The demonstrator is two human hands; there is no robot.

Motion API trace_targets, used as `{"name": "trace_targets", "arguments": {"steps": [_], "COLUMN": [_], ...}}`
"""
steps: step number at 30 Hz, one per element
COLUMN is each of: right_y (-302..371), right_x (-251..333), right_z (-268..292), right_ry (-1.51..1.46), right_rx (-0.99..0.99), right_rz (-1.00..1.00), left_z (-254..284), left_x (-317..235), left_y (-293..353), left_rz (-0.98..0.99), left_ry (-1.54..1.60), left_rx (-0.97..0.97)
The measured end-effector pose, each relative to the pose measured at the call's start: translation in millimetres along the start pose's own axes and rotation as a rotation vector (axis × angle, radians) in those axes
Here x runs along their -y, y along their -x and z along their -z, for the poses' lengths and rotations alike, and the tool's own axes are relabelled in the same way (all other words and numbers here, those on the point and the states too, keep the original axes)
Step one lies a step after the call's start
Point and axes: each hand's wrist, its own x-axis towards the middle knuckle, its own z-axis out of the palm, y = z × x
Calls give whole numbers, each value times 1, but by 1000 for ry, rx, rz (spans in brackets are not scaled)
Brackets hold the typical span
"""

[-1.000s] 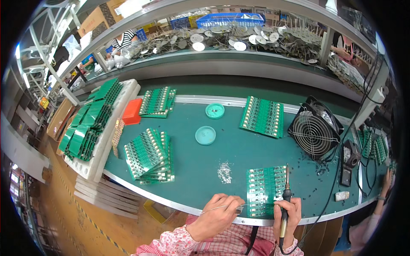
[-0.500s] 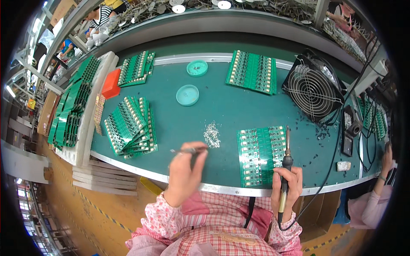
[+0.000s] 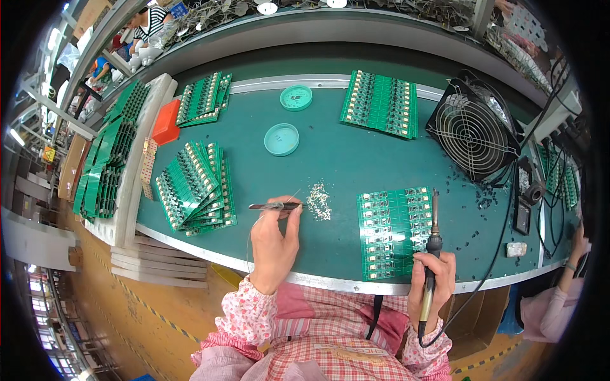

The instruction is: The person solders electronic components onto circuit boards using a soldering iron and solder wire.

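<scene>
While the left hand (image 3: 273,238) rests on the green tabletop (image 3: 343,152) near its front edge, its fingers are pinched around a pair of tweezers (image 3: 276,206) that lie level, tips pointing left, with a thin strand of solder wire (image 3: 254,225) looping down beside the thumb. Just right of the tweezers sits a small heap of tiny pale components (image 3: 319,200) scattered on the mat. Farther right, the right hand (image 3: 433,279) is closed around the handle of a soldering iron (image 3: 432,251), held upright with its tip pointing away over the right edge of a green circuit board panel (image 3: 389,232) that lies flat at the near edge of the tabletop. The iron's cord runs down past the wrist.

To the left of the left hand, a fanned stack of circuit boards (image 3: 194,187) leans in overlapping layers. Beyond it lie a second stack of boards (image 3: 203,98), an orange box (image 3: 166,122) and a long white tray (image 3: 124,159) filled with more boards. Two round teal lids (image 3: 281,139) sit at the middle of the tabletop, one farther than the other. Another board panel (image 3: 381,103) lies at the far right, beside a black fan (image 3: 471,131) with a wire grille. Another person's sleeve (image 3: 556,305) shows at the far right edge.
</scene>
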Motion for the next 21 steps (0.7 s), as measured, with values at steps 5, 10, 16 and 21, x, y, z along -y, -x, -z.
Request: {"name": "trace_targets", "arguments": {"steps": [5,10,16,21], "right_y": [-1,-2,-2,-1], "right_x": [-1,-1,-1,-1], "right_z": [0,0,0,1], "right_ry": [17,19,22,27], "right_rx": [2,7,14,30], "right_rz": [20,24,33,21], "left_z": [-2,-2,-4,-4], "left_x": [0,0,1,2], "left_y": [-1,-1,-1,-1], "left_rz": [-18,-29,-47,-56], "left_ry": [-16,-31,-43,-54], "left_rx": [-15,-12,-20,-19]}}
